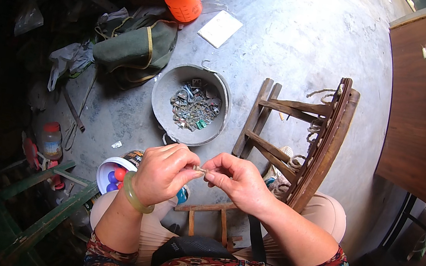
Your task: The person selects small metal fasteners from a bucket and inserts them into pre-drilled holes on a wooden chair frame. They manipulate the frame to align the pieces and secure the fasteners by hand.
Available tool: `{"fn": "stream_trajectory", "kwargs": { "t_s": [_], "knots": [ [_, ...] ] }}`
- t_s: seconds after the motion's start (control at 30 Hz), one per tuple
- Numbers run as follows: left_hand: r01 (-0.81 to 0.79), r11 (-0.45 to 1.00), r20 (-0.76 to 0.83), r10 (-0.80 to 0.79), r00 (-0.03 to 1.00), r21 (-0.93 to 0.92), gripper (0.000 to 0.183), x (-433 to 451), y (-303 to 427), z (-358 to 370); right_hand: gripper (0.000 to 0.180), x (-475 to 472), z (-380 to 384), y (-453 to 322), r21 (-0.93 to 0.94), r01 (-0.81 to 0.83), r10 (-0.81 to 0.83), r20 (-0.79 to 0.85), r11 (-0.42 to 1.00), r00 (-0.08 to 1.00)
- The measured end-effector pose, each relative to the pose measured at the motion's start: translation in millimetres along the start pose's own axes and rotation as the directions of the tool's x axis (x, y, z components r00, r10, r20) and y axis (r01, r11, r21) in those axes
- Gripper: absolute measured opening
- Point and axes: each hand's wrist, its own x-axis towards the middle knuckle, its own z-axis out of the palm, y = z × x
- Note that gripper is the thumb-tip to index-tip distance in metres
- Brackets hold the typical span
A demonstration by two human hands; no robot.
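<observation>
Between the fingertips of both hands is a small metal screw or bolt [199, 169]. My left hand [167, 169], with a jade-coloured bangle at the wrist, pinches its thicker end. My right hand [236, 182] pinches the other end between thumb and forefinger. Just beyond the hands, a round metal pan [161, 102] stands on the floor, holding a heap of mixed screws, bolts and small metal hardware [194, 105]. A small green piece [201, 124] lies among them.
A wooden folding stool [321, 150] with cord lacing stands at right, near a brown wooden panel [424, 120]. At left are a white bucket [103, 174] with coloured balls, a lidded jar [52, 141] and a green bag [125, 50]. Farther off stands an orange pressure sprayer [182, 4].
</observation>
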Motion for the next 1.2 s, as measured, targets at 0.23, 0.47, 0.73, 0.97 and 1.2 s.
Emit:
{"fn": "stream_trajectory", "kwargs": {
  "t_s": [0.23, 0.47, 0.73, 0.97, 1.2],
  "knots": [
    [0.008, 0.999, 0.036, -0.01, 0.999, 0.048, 0.017, -1.7, 0.9, -2.3, 0.015, -0.7, 0.8, 0.0, -0.009, -0.017, 0.017, -0.011, 1.0, 1.0],
    [0.027, 0.998, 0.022, -0.028, 0.999, 0.056, 0.016, -6.6, 1.3, -3.6, 0.017, 1.6, 3.2, 2.1, 0.061, -0.052, 0.052, 0.003, 0.997, 0.999],
    [-0.005, 1.0, 0.035, 0.004, 0.999, 0.025, 0.017, -13.4, -1.2, -5.3, 0.017, 2.6, 0.6, 5.1, 0.079, -0.054, 0.045, 0.119, 0.995, 0.992],
    [-0.008, 0.999, 0.04, 0.006, 0.999, 0.036, 0.018, -18.0, -3.3, -7.3, 0.017, 5.2, 8.4, 4.3, 0.146, -0.097, 0.092, 0.041, 0.985, 0.995],
    [-0.04, 0.997, 0.053, 0.036, 0.998, 0.072, 0.019, -20.0, -4.4, -6.8, 0.02, 7.0, 1.4, 11.0, 0.071, -0.074, 0.066, 0.11, 0.995, 0.992]
  ]
}}
